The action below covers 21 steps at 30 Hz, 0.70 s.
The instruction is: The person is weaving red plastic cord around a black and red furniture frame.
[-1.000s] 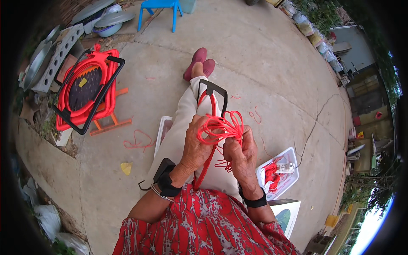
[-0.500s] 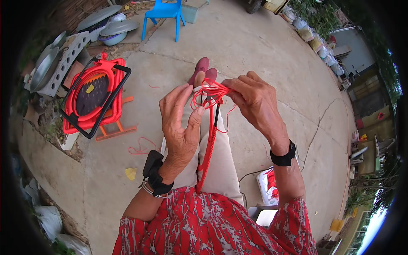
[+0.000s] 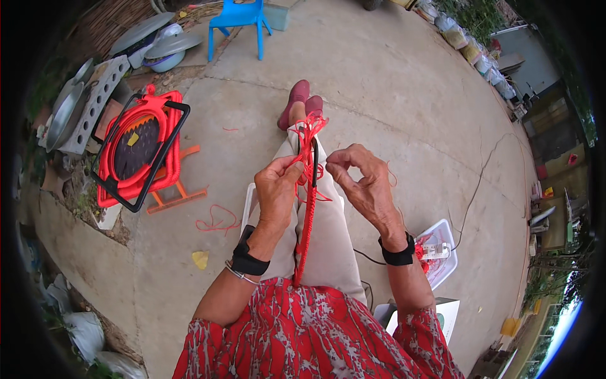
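Observation:
Between my legs runs a dark bar covered in braided red cord (image 3: 306,237), its bare black end (image 3: 315,158) showing near my knees. Loose strands of red cord (image 3: 309,129) fan out in a tangle around that end. My left hand (image 3: 276,189) is closed at the left side of the tangle, thumb and fingertips pinching red cord. Just right of the bar, my right hand (image 3: 365,184) has thumb and forefinger pressed together. Whatever its fingertips hold, if anything, is too small to make out.
At the left, a red cord-wrapped frame with black bars (image 3: 142,145) stands on orange legs (image 3: 178,199). A white plastic basket (image 3: 447,268) with red cord sits by my right forearm. Ahead is a blue chair (image 3: 238,20); basins (image 3: 167,55) stand far left. Cord scraps (image 3: 218,219) lie on the concrete.
My right hand has let go of the gathered red strands and moved lower. My left hand has gone from spread fingers to pinching the cord. The strands now hang looser around the bar's end.

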Motion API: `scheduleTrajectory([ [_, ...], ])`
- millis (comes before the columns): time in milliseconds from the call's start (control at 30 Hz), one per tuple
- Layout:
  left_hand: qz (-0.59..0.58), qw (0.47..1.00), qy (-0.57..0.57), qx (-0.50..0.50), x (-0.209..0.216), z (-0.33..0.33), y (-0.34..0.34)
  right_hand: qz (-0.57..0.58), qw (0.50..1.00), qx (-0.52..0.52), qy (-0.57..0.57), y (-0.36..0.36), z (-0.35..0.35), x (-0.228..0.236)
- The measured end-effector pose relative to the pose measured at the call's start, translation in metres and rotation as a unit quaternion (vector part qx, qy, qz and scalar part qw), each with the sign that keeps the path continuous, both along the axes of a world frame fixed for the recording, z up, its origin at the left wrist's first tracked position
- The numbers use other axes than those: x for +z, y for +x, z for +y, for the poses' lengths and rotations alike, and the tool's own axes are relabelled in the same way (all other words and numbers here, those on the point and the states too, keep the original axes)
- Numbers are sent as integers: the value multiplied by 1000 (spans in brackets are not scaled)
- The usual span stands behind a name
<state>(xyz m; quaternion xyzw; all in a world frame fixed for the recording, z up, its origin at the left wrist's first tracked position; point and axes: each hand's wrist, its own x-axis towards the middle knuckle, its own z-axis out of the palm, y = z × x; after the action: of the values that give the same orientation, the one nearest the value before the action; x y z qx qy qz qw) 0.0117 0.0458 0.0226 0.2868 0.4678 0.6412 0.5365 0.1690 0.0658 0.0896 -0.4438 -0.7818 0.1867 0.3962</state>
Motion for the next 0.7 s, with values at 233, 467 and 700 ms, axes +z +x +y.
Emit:
scheduleTrajectory([
  [233,45,988,2,-147,15,-5,-3,64,989,96,-95,-1,0,-19],
  [467,201,973,102,-53,15,-11,-12,-46,998,39,-12,22,6,-14],
  [700,276,950,102,-107,11,-41,-8,361,920,60,-142,28,-42,42],
])
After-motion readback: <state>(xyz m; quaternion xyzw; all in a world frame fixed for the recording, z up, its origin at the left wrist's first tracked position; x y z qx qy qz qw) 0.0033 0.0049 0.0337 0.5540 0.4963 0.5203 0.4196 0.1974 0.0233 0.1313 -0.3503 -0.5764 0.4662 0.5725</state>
